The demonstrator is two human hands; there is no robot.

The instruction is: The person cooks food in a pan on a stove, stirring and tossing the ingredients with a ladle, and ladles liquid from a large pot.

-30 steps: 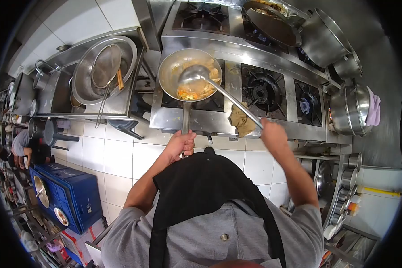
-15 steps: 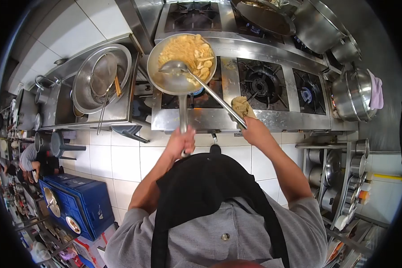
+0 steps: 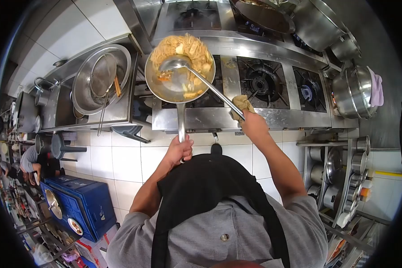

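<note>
My left hand (image 3: 178, 150) is wrapped round the long metal handle of a frying pan (image 3: 170, 89), held over the front left burner. Noodles (image 3: 183, 46) with pale pieces are heaped at the pan's far side, rising above its rim. Smaller bits lie on the bare metal nearer me. In my right hand (image 3: 255, 127) is the end of a long-handled steel ladle (image 3: 177, 63). Its bowl is inside the pan against the near side of the noodles. A crumpled brownish cloth (image 3: 242, 106) lies on the stove's front edge beside my right hand.
To the left, a large steel basin (image 3: 81, 89) holds a wire strainer (image 3: 103, 73). A lit burner (image 3: 307, 93) is at the right, with large pots (image 3: 353, 94) beyond. A blue crate (image 3: 87, 201) stands lower left. Another person (image 3: 29, 161) is at the far left.
The pan has come slightly toward me and the noodles have shifted to its far side, humped above the rim. The flame glimpsed under the pan is no longer visible. Both grips are unchanged.
</note>
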